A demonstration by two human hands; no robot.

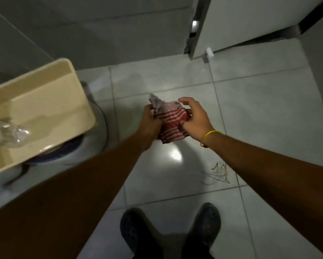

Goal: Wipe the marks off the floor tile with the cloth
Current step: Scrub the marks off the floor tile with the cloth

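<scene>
Red-and-white striped cloth is hanging bunched between my two hands, held up in the air well above the floor tile, while I am standing with both dark shoes planted near the bottom of the head view. I am judging that the marks, thin scribbled lines lying on the tile just below my right forearm, are not yet being touched. What could go wrong, as I see it: the cloth is crumpled, so it may be dragging over the lines with only a ridge and leaving streaks, and the glossy tile, which is throwing back a bright glare, may be slippery as I am bending down. My left hand is closing its grip around the cloth's left edge; my right hand is pinching the right edge between thumb and lower fingers, with its upper fingers spread loosely apart.
</scene>
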